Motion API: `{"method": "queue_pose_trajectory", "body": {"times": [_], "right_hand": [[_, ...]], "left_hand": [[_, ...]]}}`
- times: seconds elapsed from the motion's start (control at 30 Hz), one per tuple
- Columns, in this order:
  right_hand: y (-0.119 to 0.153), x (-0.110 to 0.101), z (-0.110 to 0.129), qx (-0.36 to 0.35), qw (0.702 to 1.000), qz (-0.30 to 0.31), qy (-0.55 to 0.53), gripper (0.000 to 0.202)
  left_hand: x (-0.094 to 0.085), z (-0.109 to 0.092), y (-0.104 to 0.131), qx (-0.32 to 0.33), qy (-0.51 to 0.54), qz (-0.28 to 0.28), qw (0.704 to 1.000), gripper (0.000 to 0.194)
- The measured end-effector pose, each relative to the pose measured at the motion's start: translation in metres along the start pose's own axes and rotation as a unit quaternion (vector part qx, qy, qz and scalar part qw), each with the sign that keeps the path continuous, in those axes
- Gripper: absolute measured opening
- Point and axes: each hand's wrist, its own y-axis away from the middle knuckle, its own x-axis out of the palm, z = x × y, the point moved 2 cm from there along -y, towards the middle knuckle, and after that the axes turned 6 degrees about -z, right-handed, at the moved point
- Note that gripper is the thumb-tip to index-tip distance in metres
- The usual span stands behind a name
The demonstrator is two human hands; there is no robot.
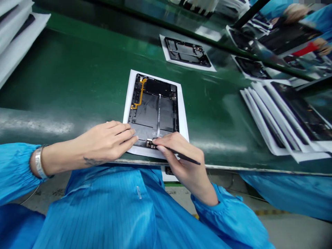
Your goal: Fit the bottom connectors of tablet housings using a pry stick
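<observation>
Cool, moderate light lay over the middle of the frame, where the open tablet housing was fairly sharp. The green tabletop carried glare — a broad whitish patch at the left edge, a fainter streak right of centre. Toward the sides the picture softened: the white sheets at upper left looked stretched, and the paper stack at right was smeared outward. A co-worker's hand at upper right was blurred, and the floor at lower right lay dim.
</observation>
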Motion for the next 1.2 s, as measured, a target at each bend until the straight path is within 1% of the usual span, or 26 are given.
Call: {"method": "queue_pose_trajectory", "body": {"times": [0.07,0.13,0.17,0.2,0.27,0.33,0.37,0.43,0.47,0.5,0.53,0.6,0.63,0.67,0.7,0.73,0.77,0.8,0.83,0.9,0.93,1.0,1.03,1.1,1.13,1.2], "right_hand": [[0.003,0.0,0.003,-0.033,0.998,0.037,0.03,0.015],[0.006,0.002,0.005,-0.072,0.992,0.08,0.073,0.018],[0.008,0.002,0.004,-0.085,0.988,0.093,0.086,0.019],[0.009,0.003,0.003,-0.089,0.988,0.092,0.082,0.019],[0.009,0.004,-0.002,-0.07,0.996,0.052,0.032,0.018],[0.009,0.005,-0.008,-0.039,0.999,-0.012,-0.028,0.017],[0.01,0.005,-0.011,-0.029,0.998,-0.039,-0.047,0.018],[0.012,0.007,-0.012,-0.029,0.996,-0.064,-0.057,0.018],[0.013,0.008,-0.012,-0.037,0.996,-0.061,-0.049,0.018],[0.014,0.009,-0.011,-0.048,0.997,-0.047,-0.034,0.018],[0.014,0.011,-0.009,-0.062,0.998,-0.024,-0.014,0.018],[0.015,0.013,-0.007,-0.082,0.997,0.01,0.01,0.018],[0.015,0.013,-0.007,-0.084,0.996,0.008,0.003,0.018],[0.014,0.013,-0.008,-0.075,0.997,-0.008,-0.016,0.018],[0.013,0.013,-0.01,-0.058,0.997,-0.03,-0.043,0.018],[0.012,0.014,-0.012,-0.037,0.996,-0.053,-0.069,0.018],[0.01,0.015,-0.014,-0.017,0.993,-0.074,-0.088,0.018],[0.009,0.016,-0.016,0.001,0.991,-0.089,-0.1,0.017],[0.008,0.017,-0.018,0.015,0.989,-0.1,-0.106,0.017],[0.007,0.02,-0.018,0.028,0.985,-0.122,-0.12,0.016],[0.007,0.02,-0.017,0.029,0.983,-0.129,-0.127,0.016],[0.009,0.019,-0.016,0.022,0.981,-0.143,-0.131,0.017],[0.01,0.016,-0.017,0.018,0.981,-0.147,-0.128,0.017],[0.014,0.008,-0.021,0.011,0.983,-0.147,-0.108,0.016],[0.016,0.002,-0.026,0.008,0.985,-0.143,-0.093,0.015],[0.018,-0.011,-0.039,-0.012,0.989,-0.139,-0.057,0.014]], "left_hand": [[0.001,-0.002,0.0,0.006,-0.002,0.007,1.0,0.034],[0.001,-0.004,0.002,-0.003,0.016,0.018,1.0,0.034],[0.002,-0.003,0.004,-0.023,0.04,0.028,0.999,0.035],[0.003,-0.001,0.006,-0.054,0.072,0.034,0.995,0.036],[0.005,0.008,0.01,-0.155,0.146,0.035,0.977,0.042],[0.006,0.024,0.012,-0.263,0.204,0.021,0.943,0.045],[0.006,0.032,0.011,-0.303,0.227,0.017,0.925,0.048],[0.004,0.046,0.004,-0.35,0.283,0.019,0.893,0.054],[0.002,0.051,-0.002,-0.364,0.327,0.023,0.872,0.056],[0.001,0.054,-0.01,-0.384,0.381,0.031,0.84,0.057],[0.0,0.055,-0.017,-0.414,0.437,0.039,0.798,0.058],[-0.002,0.053,-0.029,-0.5,0.522,0.047,0.69,0.062],[-0.002,0.052,-0.033,-0.551,0.539,0.045,0.635,0.066],[-0.001,0.05,-0.035,-0.601,0.541,0.034,0.588,0.071],[0.001,0.05,-0.036,-0.64,0.534,0.019,0.552,0.077],[0.003,0.05,-0.036,-0.663,0.529,0.002,0.53,0.08],[0.006,0.051,-0.036,-0.669,0.53,-0.012,0.521,0.079],[0.01,0.052,-0.037,-0.662,0.537,-0.019,0.523,0.073],[0.014,0.054,-0.038,-0.647,0.544,-0.02,0.534,0.062],[0.022,0.059,-0.041,-0.62,0.541,-0.015,0.568,0.039],[0.025,0.061,-0.042,-0.616,0.526,-0.013,0.586,0.03],[0.028,0.07,-0.045,-0.619,0.478,-0.022,0.623,0.022],[0.026,0.076,-0.045,-0.62,0.449,-0.029,0.643,0.021],[0.014,0.095,-0.039,-0.623,0.378,-0.048,0.683,0.019],[0.003,0.108,-0.032,-0.627,0.337,-0.059,0.7,0.018],[-0.032,0.14,-0.01,-0.64,0.242,-0.08,0.725,0.016]]}}
